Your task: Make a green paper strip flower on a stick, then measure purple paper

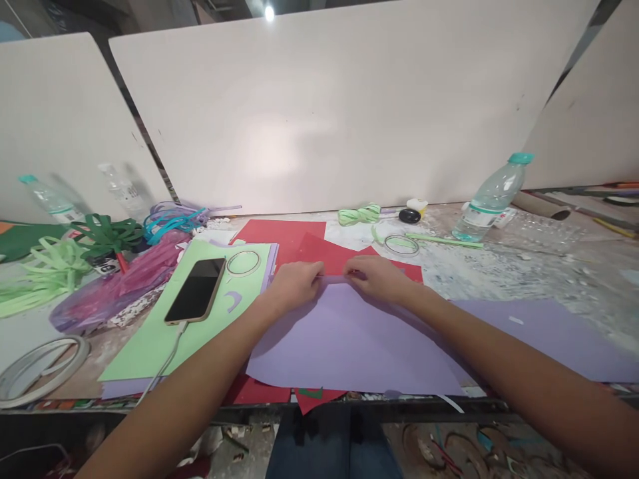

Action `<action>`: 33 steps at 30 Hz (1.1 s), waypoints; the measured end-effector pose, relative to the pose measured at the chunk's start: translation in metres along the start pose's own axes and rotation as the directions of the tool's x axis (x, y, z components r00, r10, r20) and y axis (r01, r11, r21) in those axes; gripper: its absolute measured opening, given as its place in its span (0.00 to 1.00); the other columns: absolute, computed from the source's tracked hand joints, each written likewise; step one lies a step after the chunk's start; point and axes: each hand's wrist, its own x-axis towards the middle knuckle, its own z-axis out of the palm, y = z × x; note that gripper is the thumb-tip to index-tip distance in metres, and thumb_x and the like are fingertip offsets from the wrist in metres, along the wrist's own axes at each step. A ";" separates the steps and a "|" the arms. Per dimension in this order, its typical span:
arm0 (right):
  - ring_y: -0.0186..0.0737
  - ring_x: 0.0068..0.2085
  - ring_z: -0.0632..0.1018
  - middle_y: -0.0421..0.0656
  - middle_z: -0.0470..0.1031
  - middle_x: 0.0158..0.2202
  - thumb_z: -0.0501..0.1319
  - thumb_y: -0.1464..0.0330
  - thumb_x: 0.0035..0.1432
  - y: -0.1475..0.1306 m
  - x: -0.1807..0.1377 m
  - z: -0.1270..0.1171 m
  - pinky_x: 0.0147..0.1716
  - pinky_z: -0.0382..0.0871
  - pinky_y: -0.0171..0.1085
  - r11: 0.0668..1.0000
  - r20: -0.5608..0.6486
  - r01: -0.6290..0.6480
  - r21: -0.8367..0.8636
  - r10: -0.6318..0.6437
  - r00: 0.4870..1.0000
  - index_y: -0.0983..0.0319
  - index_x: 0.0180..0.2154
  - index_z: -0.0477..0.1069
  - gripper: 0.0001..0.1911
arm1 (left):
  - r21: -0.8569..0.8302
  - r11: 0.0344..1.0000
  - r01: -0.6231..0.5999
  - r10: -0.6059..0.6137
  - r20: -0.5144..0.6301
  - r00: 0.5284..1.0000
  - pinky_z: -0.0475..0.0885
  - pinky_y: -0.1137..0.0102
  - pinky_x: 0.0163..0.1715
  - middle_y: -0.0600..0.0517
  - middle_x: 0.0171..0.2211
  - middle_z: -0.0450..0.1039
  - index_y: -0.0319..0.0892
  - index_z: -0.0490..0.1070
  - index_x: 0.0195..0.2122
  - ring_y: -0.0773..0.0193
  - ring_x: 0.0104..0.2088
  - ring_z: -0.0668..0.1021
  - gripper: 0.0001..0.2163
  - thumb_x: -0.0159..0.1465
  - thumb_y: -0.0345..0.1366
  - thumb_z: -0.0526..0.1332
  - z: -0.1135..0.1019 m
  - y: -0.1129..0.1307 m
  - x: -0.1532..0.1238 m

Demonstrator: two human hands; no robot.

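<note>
A large lilac paper sheet [349, 339] lies on the table in front of me, over red paper sheets [299, 243]. My left hand [294, 283] and my right hand [377, 276] both pinch the far edge of the lilac sheet, fingers closed on it, fingertips a short gap apart. The edge looks folded or rolled over between them. Both forearms reach across the sheet from the near side.
A phone [196, 290] on a cable rests on light green paper [164, 332], beside a tape ring [243, 262]. Cut paper strips and flowers [100, 236] lie left. A water bottle [492, 199] stands right. Another tape roll [34, 369] sits near left. White boards [319, 106] wall the back.
</note>
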 end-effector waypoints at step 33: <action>0.38 0.30 0.71 0.42 0.69 0.34 0.55 0.68 0.49 0.045 0.011 -0.018 0.25 0.65 0.35 0.634 -0.270 -0.205 0.746 0.569 0.777 0.58 0.38 0.62 0.11 | -0.876 0.469 0.115 -0.566 -0.199 0.800 0.70 0.70 0.38 0.45 0.56 0.65 0.44 0.67 0.49 0.61 0.46 0.74 0.23 0.52 0.43 0.67 -0.013 -0.075 0.017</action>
